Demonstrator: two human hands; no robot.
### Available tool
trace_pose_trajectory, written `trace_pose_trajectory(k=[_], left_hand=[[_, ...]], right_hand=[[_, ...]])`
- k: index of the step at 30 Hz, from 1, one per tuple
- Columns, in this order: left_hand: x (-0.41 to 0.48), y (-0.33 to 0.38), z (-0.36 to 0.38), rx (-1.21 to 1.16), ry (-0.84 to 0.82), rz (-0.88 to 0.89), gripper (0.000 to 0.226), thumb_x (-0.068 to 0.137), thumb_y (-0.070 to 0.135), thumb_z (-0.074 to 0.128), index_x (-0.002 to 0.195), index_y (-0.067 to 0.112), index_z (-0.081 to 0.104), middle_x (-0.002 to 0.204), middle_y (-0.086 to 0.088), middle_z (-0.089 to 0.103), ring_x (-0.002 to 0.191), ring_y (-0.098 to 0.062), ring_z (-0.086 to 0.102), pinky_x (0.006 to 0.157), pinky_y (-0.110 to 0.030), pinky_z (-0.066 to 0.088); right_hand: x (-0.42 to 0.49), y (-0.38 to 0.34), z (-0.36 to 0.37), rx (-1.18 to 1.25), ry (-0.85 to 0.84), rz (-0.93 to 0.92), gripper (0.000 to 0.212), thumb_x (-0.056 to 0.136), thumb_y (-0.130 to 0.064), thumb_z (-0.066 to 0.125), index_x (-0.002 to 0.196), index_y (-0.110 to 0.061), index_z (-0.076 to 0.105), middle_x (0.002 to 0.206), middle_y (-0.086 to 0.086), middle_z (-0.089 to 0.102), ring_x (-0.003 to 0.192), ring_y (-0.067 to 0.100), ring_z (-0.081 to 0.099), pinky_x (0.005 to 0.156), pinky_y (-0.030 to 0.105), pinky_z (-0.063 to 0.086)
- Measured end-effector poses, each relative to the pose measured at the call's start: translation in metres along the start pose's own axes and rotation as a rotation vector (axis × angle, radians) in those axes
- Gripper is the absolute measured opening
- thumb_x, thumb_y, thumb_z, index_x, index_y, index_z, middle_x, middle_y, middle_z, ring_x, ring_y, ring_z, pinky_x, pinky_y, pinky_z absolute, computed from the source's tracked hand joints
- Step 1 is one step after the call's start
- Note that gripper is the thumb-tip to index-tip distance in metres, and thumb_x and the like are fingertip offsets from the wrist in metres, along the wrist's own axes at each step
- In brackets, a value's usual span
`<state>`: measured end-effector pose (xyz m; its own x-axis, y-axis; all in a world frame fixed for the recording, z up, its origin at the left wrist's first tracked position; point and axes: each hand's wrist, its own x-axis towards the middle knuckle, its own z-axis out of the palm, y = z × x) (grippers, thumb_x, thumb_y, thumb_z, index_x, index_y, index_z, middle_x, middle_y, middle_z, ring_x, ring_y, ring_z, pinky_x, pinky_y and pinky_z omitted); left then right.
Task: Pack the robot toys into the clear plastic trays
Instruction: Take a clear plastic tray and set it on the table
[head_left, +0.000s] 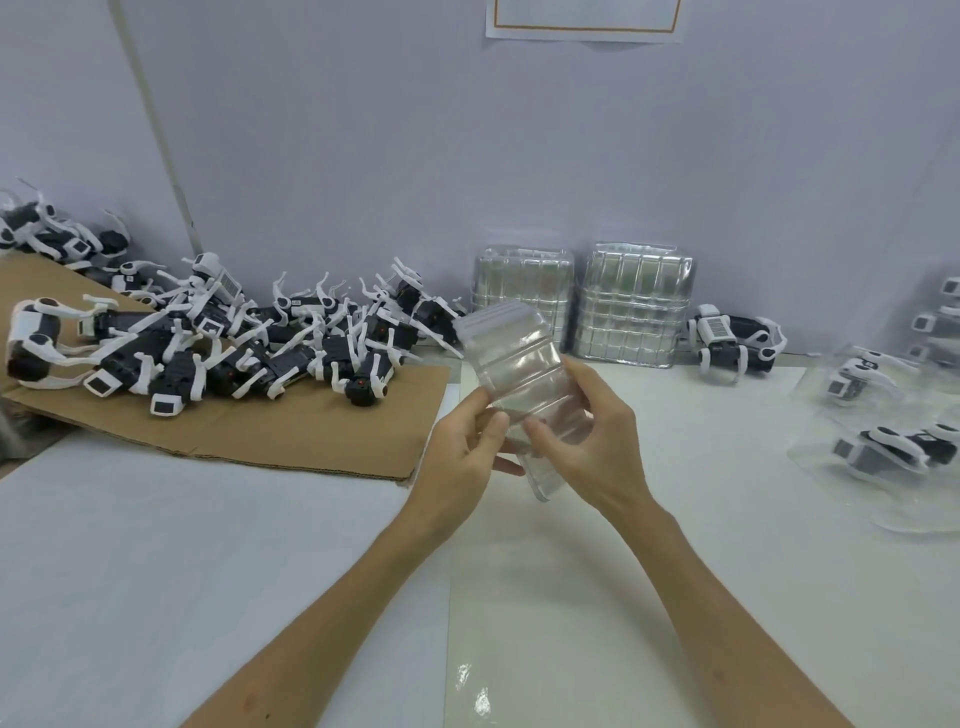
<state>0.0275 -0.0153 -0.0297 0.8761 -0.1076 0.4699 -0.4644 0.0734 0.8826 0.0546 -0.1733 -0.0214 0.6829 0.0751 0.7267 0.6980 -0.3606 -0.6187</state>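
Note:
A clear plastic tray (514, 353) is held up above the white table, tilted on end. My left hand (462, 457) pinches its lower left edge. My right hand (592, 436) grips its lower right side, fingers curled around it. A large heap of black-and-white robot toys (234, 343) lies on brown cardboard at the left. One loose robot toy (732, 338) stands at the back right. Several packed toys in clear trays (883, 415) lie at the far right.
Two stacks of empty clear trays (634, 306) lean against the back wall. The cardboard sheet (322, 436) covers the table's left back part. More robot toys (62, 234) sit at the far left by the wall. The white table (208, 561) spreads before me.

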Motion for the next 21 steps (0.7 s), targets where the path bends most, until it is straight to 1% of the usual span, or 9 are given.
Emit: trace_pose_trajectory(k=[2, 4, 5, 6, 8, 10, 15, 18, 21], left_hand=[[0.002, 0.001, -0.003, -0.006, -0.05, -0.032, 0.031, 0.107, 0.004, 0.039, 0.133, 0.01, 0.054, 0.114, -0.008, 0.073, 0.094, -0.03, 0.074, 0.075, -0.042, 0.062], [0.002, 0.002, -0.005, -0.037, -0.105, -0.077, 0.032, 0.107, 0.006, 0.038, 0.133, 0.013, 0.055, 0.117, -0.006, 0.073, 0.099, -0.029, 0.073, 0.077, -0.038, 0.061], [0.002, 0.002, -0.006, -0.058, -0.126, -0.104, 0.032, 0.107, 0.007, 0.038, 0.134, 0.014, 0.055, 0.119, -0.006, 0.072, 0.102, -0.029, 0.072, 0.078, -0.037, 0.061], [0.003, 0.001, -0.008, -0.083, -0.142, -0.134, 0.033, 0.108, 0.008, 0.038, 0.135, 0.016, 0.055, 0.122, -0.006, 0.071, 0.105, -0.029, 0.071, 0.081, -0.039, 0.06], [0.004, -0.001, -0.01, -0.129, -0.163, -0.18, 0.035, 0.108, 0.012, 0.039, 0.139, 0.016, 0.053, 0.126, -0.008, 0.069, 0.111, -0.031, 0.069, 0.086, -0.045, 0.059], [0.004, -0.003, -0.012, -0.163, -0.171, -0.202, 0.036, 0.107, 0.013, 0.04, 0.141, 0.016, 0.052, 0.128, -0.01, 0.068, 0.114, -0.032, 0.067, 0.089, -0.047, 0.058], [0.004, -0.004, -0.013, -0.238, -0.235, -0.24, 0.04, 0.107, 0.017, 0.042, 0.147, 0.017, 0.047, 0.131, -0.011, 0.065, 0.117, -0.033, 0.065, 0.089, -0.043, 0.057], [0.004, -0.002, -0.014, -0.273, -0.246, -0.27, 0.043, 0.102, 0.025, 0.047, 0.145, 0.018, 0.049, 0.132, -0.011, 0.065, 0.117, -0.032, 0.065, 0.085, -0.038, 0.058], [0.004, -0.002, -0.015, -0.3, -0.266, -0.292, 0.045, 0.099, 0.029, 0.049, 0.143, 0.02, 0.05, 0.134, -0.01, 0.064, 0.119, -0.032, 0.064, 0.085, -0.037, 0.058]], right_hand=[[0.0, 0.001, -0.002, 0.034, -0.023, 0.039, 0.062, 0.075, -0.022, 0.079, 0.131, -0.029, 0.054, 0.102, -0.009, 0.07, 0.087, 0.011, 0.067, 0.08, 0.035, 0.056], [0.0, 0.001, -0.003, 0.055, -0.075, 0.074, 0.072, 0.074, -0.028, 0.083, 0.134, -0.041, 0.045, 0.103, -0.006, 0.07, 0.09, 0.011, 0.07, 0.083, 0.032, 0.056], [0.0, 0.002, -0.003, 0.058, -0.094, 0.084, 0.075, 0.073, -0.03, 0.085, 0.135, -0.043, 0.043, 0.105, -0.004, 0.07, 0.094, 0.012, 0.07, 0.086, 0.033, 0.056], [0.001, 0.003, -0.003, 0.062, -0.108, 0.091, 0.078, 0.072, -0.031, 0.087, 0.136, -0.042, 0.043, 0.109, -0.004, 0.07, 0.098, 0.012, 0.069, 0.089, 0.035, 0.055], [0.001, 0.004, -0.004, 0.071, -0.126, 0.092, 0.084, 0.07, -0.028, 0.091, 0.14, -0.032, 0.045, 0.116, -0.006, 0.067, 0.107, 0.014, 0.066, 0.093, 0.038, 0.053], [0.001, 0.003, -0.004, 0.072, -0.131, 0.077, 0.087, 0.067, -0.03, 0.092, 0.141, -0.027, 0.045, 0.119, -0.008, 0.065, 0.112, 0.013, 0.063, 0.095, 0.036, 0.052], [0.0, 0.002, -0.005, 0.096, -0.134, 0.079, 0.087, 0.064, -0.034, 0.092, 0.138, -0.022, 0.047, 0.12, -0.006, 0.063, 0.113, 0.014, 0.062, 0.095, 0.041, 0.053], [0.001, 0.001, -0.005, 0.104, -0.132, 0.088, 0.088, 0.064, -0.036, 0.092, 0.139, -0.021, 0.047, 0.121, -0.004, 0.063, 0.114, 0.015, 0.061, 0.095, 0.045, 0.052], [0.001, 0.001, -0.005, 0.109, -0.134, 0.096, 0.088, 0.065, -0.035, 0.091, 0.139, -0.02, 0.047, 0.121, -0.002, 0.063, 0.114, 0.017, 0.062, 0.095, 0.047, 0.052]])
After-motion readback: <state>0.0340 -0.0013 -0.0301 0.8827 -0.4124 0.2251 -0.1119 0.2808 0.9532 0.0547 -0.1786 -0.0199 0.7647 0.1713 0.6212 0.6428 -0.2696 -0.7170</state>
